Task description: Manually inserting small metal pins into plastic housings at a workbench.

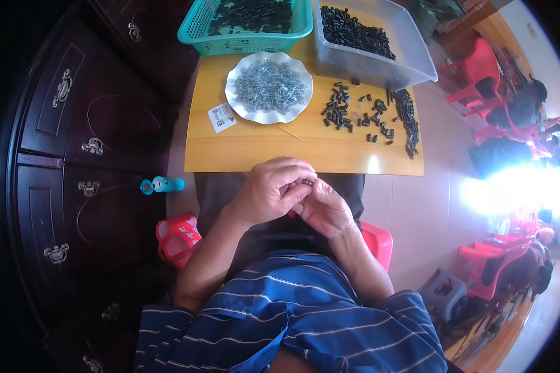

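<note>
Left hand (264, 189) and right hand (328, 212) meet by the tabletop's (230, 152) near edge, fingers narrowed on a small dark piece (307, 182), black parts (335, 117) ahead-right of them, plate (231, 93) ahead-left; light, square pinch probably keeps it aligned.

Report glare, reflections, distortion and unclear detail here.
Head view: white glare at the right washes out what lies there; in the head view, a bright reflection sits near the front edge of the yellow table; also head view, the dark cabinet bows at left; head view, the small dark piece between left hand and right hand shows little detail.
</note>
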Tool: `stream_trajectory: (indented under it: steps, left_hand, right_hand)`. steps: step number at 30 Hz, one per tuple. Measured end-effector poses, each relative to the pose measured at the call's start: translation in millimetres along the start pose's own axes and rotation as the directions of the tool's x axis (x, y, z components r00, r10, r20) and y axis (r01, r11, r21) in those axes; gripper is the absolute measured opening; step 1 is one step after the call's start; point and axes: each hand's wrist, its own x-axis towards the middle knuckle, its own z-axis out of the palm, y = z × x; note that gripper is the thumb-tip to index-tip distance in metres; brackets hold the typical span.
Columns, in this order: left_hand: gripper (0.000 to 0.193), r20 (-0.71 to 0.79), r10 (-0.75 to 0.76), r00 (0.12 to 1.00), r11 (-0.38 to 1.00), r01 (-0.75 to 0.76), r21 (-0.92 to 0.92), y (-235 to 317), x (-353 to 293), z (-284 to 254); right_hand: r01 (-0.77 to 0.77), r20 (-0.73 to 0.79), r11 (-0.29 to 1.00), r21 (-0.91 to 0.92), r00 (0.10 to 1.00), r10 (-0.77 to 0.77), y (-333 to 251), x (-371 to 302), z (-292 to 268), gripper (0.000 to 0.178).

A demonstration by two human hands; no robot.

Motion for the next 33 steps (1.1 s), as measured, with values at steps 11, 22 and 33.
stream_trajectory:
  steps: [11,22,33]
  left_hand:
    - [0.026,-0.169,-0.102,0.980,0.978,0.068,-0.196,0.2,0.2,-17.3]
    - [0.010,-0.290,-0.211,0.934,0.976,0.185,-0.116,-10.4,-6.0,-13.1]
    - [0.010,-0.196,-0.211,0.958,0.977,0.214,-0.007,-12.8,-6.8,-18.8]
  right_hand:
    - [0.071,-0.012,0.981,-0.179,0.997,-0.074,-21.1,15.2,21.8,0.037]
    - [0.347,0.281,0.032,-0.937,0.808,-0.517,-132.1,198.0,135.3,0.051]
    - [0.211,0.131,0.395,-0.894,0.967,-0.220,-97.7,84.6,100.7,0.016]
